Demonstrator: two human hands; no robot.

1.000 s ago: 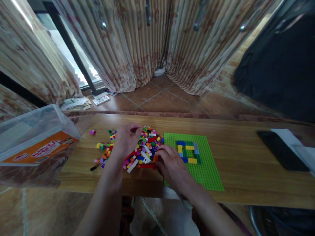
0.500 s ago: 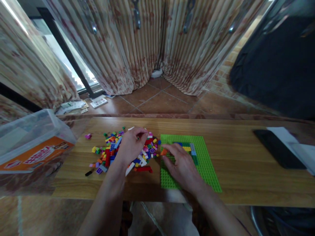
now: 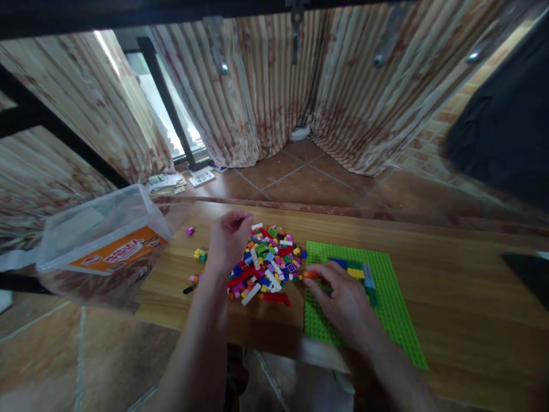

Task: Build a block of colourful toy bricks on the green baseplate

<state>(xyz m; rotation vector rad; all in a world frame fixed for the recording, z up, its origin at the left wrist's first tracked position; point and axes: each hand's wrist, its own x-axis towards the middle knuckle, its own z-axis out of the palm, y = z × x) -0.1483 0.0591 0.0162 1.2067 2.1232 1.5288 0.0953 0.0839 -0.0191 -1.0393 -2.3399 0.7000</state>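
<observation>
We list one long wooden table (image 3: 450,297) across the lower frame. On it, left to right: a clear plastic tub with an orange label (image 3: 105,243), a lone pink brick (image 3: 189,231), a heap of small multicoloured bricks (image 3: 266,266), a bright green studded baseplate (image 3: 386,309), and a dark flat object (image 3: 529,274) at the right edge.

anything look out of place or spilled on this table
A few bricks lie apart from the brick pile: a pink brick toward the clear plastic tub and a black piece near the table edge. Nothing looks damaged.
</observation>
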